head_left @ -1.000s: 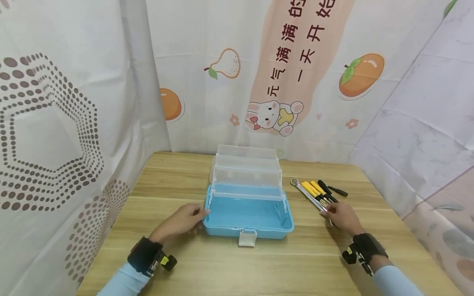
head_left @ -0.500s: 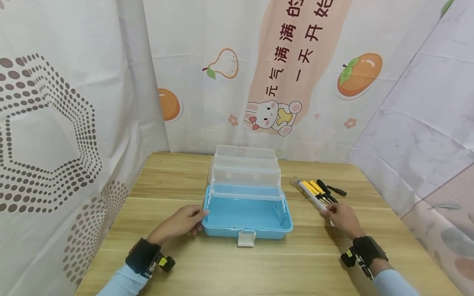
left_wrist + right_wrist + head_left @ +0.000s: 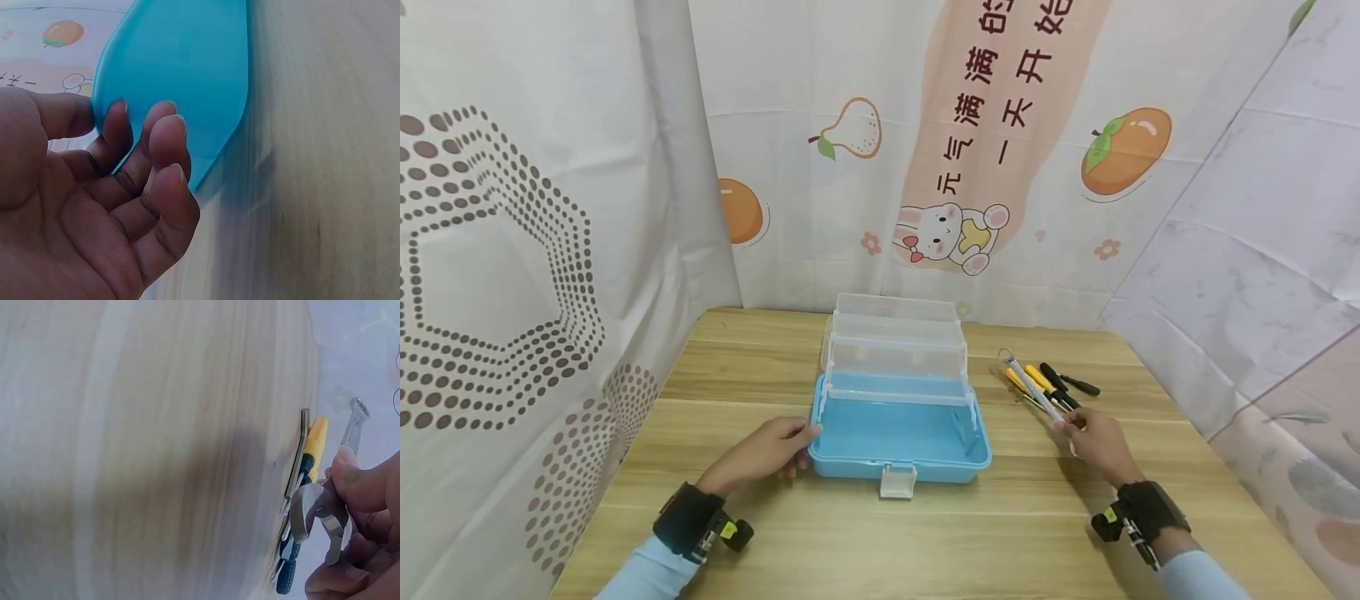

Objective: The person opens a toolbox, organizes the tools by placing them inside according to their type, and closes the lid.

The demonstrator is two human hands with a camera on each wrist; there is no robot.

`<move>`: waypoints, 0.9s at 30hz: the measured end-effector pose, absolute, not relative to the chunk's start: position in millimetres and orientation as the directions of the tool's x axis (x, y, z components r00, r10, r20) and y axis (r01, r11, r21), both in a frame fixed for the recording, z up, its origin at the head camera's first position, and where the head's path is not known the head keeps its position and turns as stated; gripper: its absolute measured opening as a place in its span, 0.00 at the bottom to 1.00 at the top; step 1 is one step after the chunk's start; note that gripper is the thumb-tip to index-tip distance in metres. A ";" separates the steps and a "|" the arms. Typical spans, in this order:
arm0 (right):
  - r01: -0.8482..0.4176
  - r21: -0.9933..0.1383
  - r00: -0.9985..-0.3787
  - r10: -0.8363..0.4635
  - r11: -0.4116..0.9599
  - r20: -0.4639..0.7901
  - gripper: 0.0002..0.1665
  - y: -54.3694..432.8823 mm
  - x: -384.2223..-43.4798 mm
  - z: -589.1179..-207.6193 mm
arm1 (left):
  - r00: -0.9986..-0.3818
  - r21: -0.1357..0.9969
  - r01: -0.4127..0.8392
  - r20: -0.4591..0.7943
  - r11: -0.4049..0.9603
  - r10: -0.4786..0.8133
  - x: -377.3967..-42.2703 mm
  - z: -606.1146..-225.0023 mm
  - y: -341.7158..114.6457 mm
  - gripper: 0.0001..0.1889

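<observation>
An open light-blue toolbox (image 3: pixel 850 469) stands on the table, its clear stepped trays (image 3: pixel 898 358) raised at the back. My left hand (image 3: pixel 763 454) holds its left wall, thumb over the rim and the other fingers curled outside, as the left wrist view shows. My right hand (image 3: pixel 1099 442) pinches a silver combination wrench (image 3: pixel 1032 381) near its open end, between thumb and fingers. In the right wrist view the wrench's open jaw faces the camera and its ring end points away, raised above the table and the other tools.
Beneath and beside the wrench lie yellow-handled screwdrivers (image 3: pixel 1040 377), black-handled tools (image 3: pixel 1081 385) and an L-shaped hex key (image 3: pixel 300 453). The toolbox's white latch (image 3: pixel 897 482) hangs down in front. Printed curtains (image 3: pixel 805 250) stand behind the wooden table (image 3: pixel 760 350).
The wrench has come up off the table in my right hand, its ring end rising and shifting slightly right over the screwdrivers. My left hand stays at the toolbox.
</observation>
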State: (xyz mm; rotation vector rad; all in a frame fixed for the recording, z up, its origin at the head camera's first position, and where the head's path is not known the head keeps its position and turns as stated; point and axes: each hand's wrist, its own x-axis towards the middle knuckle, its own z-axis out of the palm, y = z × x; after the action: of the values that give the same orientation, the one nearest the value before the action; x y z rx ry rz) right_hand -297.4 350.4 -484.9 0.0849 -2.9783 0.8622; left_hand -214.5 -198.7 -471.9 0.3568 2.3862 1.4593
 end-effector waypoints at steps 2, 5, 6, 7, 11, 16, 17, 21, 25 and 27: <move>-0.076 -0.527 -0.997 -0.046 0.847 0.069 0.13 349.4 -295.9 -482.9 | -0.916 0.897 0.044 -0.140 0.441 0.376 -214.4 -472.4 -198.8 0.21; -0.085 -0.523 -0.995 -0.049 0.848 0.083 0.13 346.9 -293.2 -479.4 | -0.914 0.898 0.038 -0.146 0.438 0.379 -214.8 -473.9 -199.0 0.22; -0.087 -0.524 -0.995 -0.048 0.847 0.087 0.13 345.8 -292.1 -478.1 | -0.913 0.899 0.038 -0.146 0.436 0.380 -214.8 -474.4 -199.1 0.22; -0.088 -0.527 -0.995 -0.049 0.846 0.088 0.13 345.0 -291.2 -476.9 | -0.913 0.900 0.038 -0.146 0.434 0.382 -214.7 -474.7 -199.1 0.22; -0.099 -0.538 -0.993 -0.052 0.837 0.103 0.14 341.6 -288.3 -472.5 | -0.912 0.901 0.037 -0.146 0.432 0.383 -214.0 -474.8 -199.5 0.23; -0.109 -0.543 -0.991 -0.046 0.832 0.128 0.14 338.8 -286.8 -469.1 | -0.913 0.901 0.033 -0.149 0.433 0.380 -213.4 -474.5 -200.1 0.23; -0.108 -0.545 -0.990 -0.043 0.831 0.131 0.14 338.5 -286.5 -468.7 | -0.913 0.900 0.032 -0.150 0.434 0.380 -213.4 -474.4 -200.0 0.23; -0.100 -0.559 -0.991 -0.032 0.823 0.129 0.14 337.5 -285.6 -467.2 | -0.913 0.900 0.032 -0.151 0.435 0.378 -213.4 -475.2 -200.0 0.23; -0.098 -0.566 -0.991 -0.028 0.819 0.131 0.14 337.4 -285.2 -465.9 | -0.912 0.903 0.031 -0.150 0.428 0.381 -213.7 -475.0 -199.4 0.23; -0.099 -0.565 -0.990 -0.026 0.819 0.136 0.14 337.1 -284.9 -465.1 | -0.912 0.906 0.031 -0.147 0.423 0.383 -214.0 -475.1 -199.1 0.23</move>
State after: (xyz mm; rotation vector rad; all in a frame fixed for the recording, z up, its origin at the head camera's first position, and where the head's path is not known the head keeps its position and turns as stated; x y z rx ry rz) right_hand -284.9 337.1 -465.1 0.0993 -2.8786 0.9048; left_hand -214.0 -199.1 -475.1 0.3567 2.3504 1.4852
